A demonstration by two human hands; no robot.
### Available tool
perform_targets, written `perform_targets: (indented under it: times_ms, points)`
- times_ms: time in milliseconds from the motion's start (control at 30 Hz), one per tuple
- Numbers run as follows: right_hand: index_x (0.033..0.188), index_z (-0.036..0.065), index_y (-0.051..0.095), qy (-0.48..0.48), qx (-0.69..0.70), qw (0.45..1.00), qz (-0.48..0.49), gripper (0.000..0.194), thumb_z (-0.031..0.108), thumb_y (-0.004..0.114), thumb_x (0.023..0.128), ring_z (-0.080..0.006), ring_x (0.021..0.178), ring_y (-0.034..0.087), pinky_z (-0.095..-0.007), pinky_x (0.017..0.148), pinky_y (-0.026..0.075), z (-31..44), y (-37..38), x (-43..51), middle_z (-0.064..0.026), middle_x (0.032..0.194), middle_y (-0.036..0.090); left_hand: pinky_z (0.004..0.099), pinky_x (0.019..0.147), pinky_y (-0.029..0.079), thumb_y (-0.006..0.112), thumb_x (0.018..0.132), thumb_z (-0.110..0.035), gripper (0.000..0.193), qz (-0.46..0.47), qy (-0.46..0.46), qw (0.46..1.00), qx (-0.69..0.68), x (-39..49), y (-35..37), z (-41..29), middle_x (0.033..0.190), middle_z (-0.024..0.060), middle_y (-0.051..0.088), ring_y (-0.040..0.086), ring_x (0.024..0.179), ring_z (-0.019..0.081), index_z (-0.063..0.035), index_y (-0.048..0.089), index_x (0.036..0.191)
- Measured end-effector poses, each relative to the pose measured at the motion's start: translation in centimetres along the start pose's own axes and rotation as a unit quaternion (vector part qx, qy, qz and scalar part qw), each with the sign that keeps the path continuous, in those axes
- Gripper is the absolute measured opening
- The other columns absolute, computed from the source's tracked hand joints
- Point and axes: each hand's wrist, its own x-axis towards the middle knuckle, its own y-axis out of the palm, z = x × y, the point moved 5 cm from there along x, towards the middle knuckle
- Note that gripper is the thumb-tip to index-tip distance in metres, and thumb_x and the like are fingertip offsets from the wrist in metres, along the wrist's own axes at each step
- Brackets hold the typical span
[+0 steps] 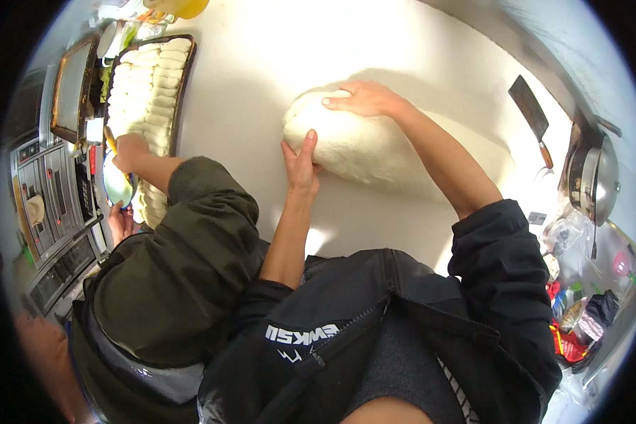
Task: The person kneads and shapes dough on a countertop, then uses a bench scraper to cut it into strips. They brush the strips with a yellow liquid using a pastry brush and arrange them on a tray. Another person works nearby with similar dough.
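Observation:
A large, smooth mass of pale dough point(350, 146) lies on the white worktable point(233, 106) in front of me. Its left end is thick and rounded, while the right part spreads out flatter in bright light. At the near left end, my left hand point(301, 165) grips the dough with the thumb on its surface; some fingertips are hidden. Over the far side reaches my right hand point(368, 98), its thumb pressing the top and its fingers partly out of sight behind the dough.
Left of me, a co-worker in a dark green sleeve point(206, 191) holds a bowl point(117, 183) and a yellow-handled tool point(110, 140) by a tray of shaped dough pieces point(161, 103). A cleaver point(530, 108) lies at the right, near a lidded metal pan point(593, 177) and plastic bags point(572, 238).

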Motion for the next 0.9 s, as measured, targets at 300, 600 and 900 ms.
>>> perform_targets:
  times_ms: [300, 600, 900]
  points:
    - [0.131, 0.005, 0.058, -0.035, 0.208, 0.977, -0.044, 0.070, 0.060, 0.059, 0.087, -0.0326, 0.114, 0.060, -0.0422, 0.100, 0.045, 1.5, 0.8, -0.5, -0.0193, 0.122, 0.064, 0.0450, 0.106, 0.040, 0.066, 0.092, -0.015, 0.065, -0.085, 0.342, 0.893, 0.281, -1.6, 0.2, -8.6, 0.128, 0.0226, 0.049, 0.049, 0.123, 0.0329, 0.0062, 0.029, 0.141]
    - [0.145, 0.004, 0.042, -0.223, 0.075, 0.952, -0.196, 0.069, 0.054, 0.045, 0.098, -0.0299, 0.141, 0.036, -0.0440, 0.117, 0.028, -3.2, -3.3, -2.8, -0.0219, 0.147, 0.044, 0.0587, 0.112, 0.024, 0.060, 0.093, -0.031, 0.074, -0.145, 0.319, 0.781, 0.517, -0.5, 0.5, -6.3, 0.147, 0.0309, 0.033, 0.024, 0.141, 0.0435, 0.0050, 0.026, 0.148]
    - [0.140, 0.007, 0.053, 0.327, 0.161, 0.881, -0.303, 0.084, 0.073, 0.033, 0.092, -0.0389, 0.136, 0.041, -0.0496, 0.115, 0.028, -32.4, -5.1, -25.6, -0.0199, 0.144, 0.049, 0.0660, 0.113, 0.010, 0.057, 0.091, -0.046, 0.055, 0.016, 0.480, 0.557, 0.678, 0.9, 8.5, -1.2, 0.145, 0.0180, 0.046, 0.032, 0.138, 0.0438, -0.0178, 0.055, 0.138]
